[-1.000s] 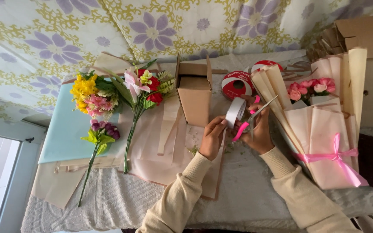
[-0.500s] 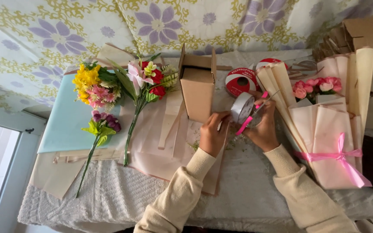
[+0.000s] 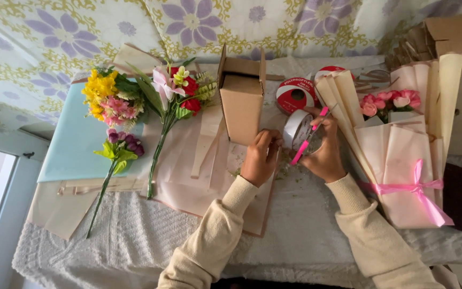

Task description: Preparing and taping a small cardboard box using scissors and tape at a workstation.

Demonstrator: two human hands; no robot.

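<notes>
- Table (image 3: 306, 235) under a pale cloth, pink wrapping paper (image 3: 183, 176) spread left of centre.
- Wrapped pink bouquet (image 3: 402, 160) at the right.
- Cardboard box (image 3: 241, 104) stands far of the hands.
- Left hand (image 3: 260, 160) is closed on a white ribbon roll (image 3: 297, 128) at centre.
- Right hand (image 3: 324, 152) is clamped on pink-handled scissors (image 3: 308, 136) just beside the roll.

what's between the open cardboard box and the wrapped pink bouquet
In the head view, both hands: left hand by a white ribbon roll, right hand holding pink scissors.

We see a home craft corner: a floral-print cloth (image 3: 70, 32) behind the table, loose flowers (image 3: 114, 101), ribbon spools (image 3: 294, 95) and a wrapped bouquet (image 3: 402, 155) at right.
</notes>
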